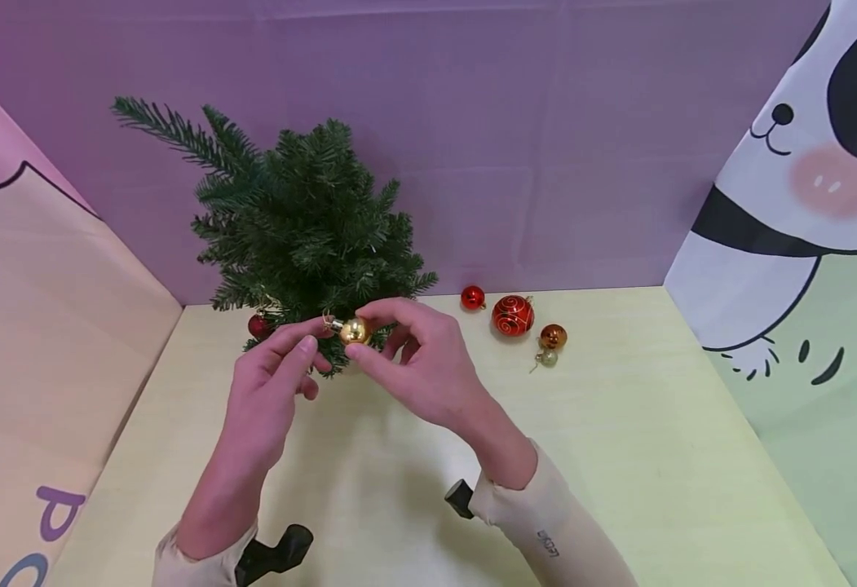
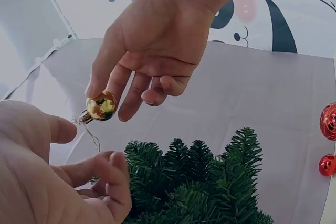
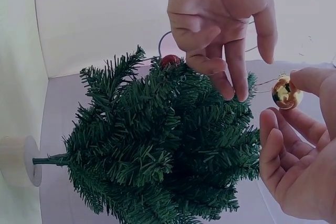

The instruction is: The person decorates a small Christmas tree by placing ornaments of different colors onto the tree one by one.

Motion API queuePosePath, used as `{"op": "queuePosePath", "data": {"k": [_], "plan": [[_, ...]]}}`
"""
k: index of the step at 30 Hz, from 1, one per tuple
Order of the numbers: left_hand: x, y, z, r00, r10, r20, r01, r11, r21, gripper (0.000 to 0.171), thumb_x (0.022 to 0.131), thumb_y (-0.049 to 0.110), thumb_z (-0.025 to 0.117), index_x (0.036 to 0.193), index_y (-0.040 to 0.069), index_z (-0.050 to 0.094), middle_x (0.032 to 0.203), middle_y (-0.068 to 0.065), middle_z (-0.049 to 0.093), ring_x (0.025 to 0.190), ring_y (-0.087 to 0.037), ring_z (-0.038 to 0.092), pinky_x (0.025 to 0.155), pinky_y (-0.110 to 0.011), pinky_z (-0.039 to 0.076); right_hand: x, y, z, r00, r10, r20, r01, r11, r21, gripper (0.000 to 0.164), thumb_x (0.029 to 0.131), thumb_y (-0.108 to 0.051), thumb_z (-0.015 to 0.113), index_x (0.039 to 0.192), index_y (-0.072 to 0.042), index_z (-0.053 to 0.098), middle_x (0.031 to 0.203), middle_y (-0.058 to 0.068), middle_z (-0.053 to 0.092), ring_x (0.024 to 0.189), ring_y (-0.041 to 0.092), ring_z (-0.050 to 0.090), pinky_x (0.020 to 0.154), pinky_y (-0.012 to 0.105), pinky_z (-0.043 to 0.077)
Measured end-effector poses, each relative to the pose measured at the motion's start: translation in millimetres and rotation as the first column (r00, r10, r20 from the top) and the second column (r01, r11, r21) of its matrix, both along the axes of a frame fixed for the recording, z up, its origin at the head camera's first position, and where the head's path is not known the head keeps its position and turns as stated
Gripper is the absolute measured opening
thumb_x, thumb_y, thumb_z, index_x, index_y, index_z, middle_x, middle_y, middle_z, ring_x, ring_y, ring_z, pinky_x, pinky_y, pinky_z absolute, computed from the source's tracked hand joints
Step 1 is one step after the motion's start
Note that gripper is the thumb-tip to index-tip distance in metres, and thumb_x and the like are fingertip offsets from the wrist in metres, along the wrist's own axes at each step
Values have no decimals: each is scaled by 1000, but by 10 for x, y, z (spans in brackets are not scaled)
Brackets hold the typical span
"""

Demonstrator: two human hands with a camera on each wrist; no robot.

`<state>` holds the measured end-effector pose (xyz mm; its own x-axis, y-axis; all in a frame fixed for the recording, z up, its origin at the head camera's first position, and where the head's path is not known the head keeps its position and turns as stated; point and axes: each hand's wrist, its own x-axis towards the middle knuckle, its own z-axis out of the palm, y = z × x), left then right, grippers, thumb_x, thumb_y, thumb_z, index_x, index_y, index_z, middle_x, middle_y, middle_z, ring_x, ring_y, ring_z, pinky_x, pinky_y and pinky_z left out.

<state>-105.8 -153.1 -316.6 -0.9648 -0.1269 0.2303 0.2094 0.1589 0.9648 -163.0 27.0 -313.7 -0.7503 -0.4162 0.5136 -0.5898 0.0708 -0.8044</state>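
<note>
Extends the left hand (image 1: 270,383) from 7 o'clock, aimed toward 1, with thumb and fingers relaxed and apart, gripping nothing; cannot tell from these views about contact with the thread loop (image 2: 96,141). Extends the right hand (image 1: 428,359) from 5 o'clock, aimed toward 10, pinching a gold bauble (image 1: 355,332) between thumb and forefinger, in mid-air above the bench (image 1: 656,408), cap toward 10 o'clock. Looks like readying the loop for hanging. Probably calls next for opening the loop with the left fingers, then slipping it over a branch tip of the green tree (image 1: 311,220), just beyond at 11 o'clock. Shows a red bauble (image 1: 259,326) by the lower branches at 9 o'clock, and loose ornaments (image 1: 512,315) on the bench at 3 o'clock, before a purple backdrop (image 1: 545,163).
</note>
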Motion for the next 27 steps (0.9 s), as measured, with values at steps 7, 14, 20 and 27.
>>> {"op": "queuePosePath", "data": {"k": [7, 14, 20, 27], "plan": [[-34, 23, 9, 994, 69, -80, -64, 995, 71, 24, 99, 8, 56, 113, -7, 68, 102, 0, 64, 78, -17, 55, 66, -24, 43, 14, -1, -37, 1000, -7, 12, 7, 1000, -8, 25, 85, -13, 76, 109, -10, 68, 96, -5, 66, 66, 8, 58, 55, 28, 49], [-55, 37, 9, 969, 183, -167, -170, 982, 89, 12, 89, -6, 66, 98, -9, 71, 91, -2, 67, 72, -16, 55, 58, -20, 44, 19, 3, -62, 1000, -7, 5, 7, 1000, -18, 24, 85, -13, 75, 108, -10, 68, 95, -5, 66, 66, 9, 58, 55, 29, 49], [-61, 16, 11, 948, 217, -234, -225, 974, -7, 9, 88, -6, 67, 95, -7, 73, 88, 4, 66, 72, -15, 55, 56, -19, 43, 11, 18, -105, 1000, -11, 18, 11, 1000, -16, 24, 85, -13, 75, 108, -10, 68, 95, -5, 66, 66, 9, 59, 56, 36, 51], [-80, 13, -21, 958, 184, -220, -205, 976, -78, 12, 89, -4, 66, 99, -4, 73, 92, 6, 65, 73, -15, 54, 57, -21, 44, 11, 28, -137, 999, -10, 39, 10, 1000, -11, 24, 86, -14, 75, 108, -12, 68, 95, -5, 66, 65, 9, 59, 56, 36, 51]]}}
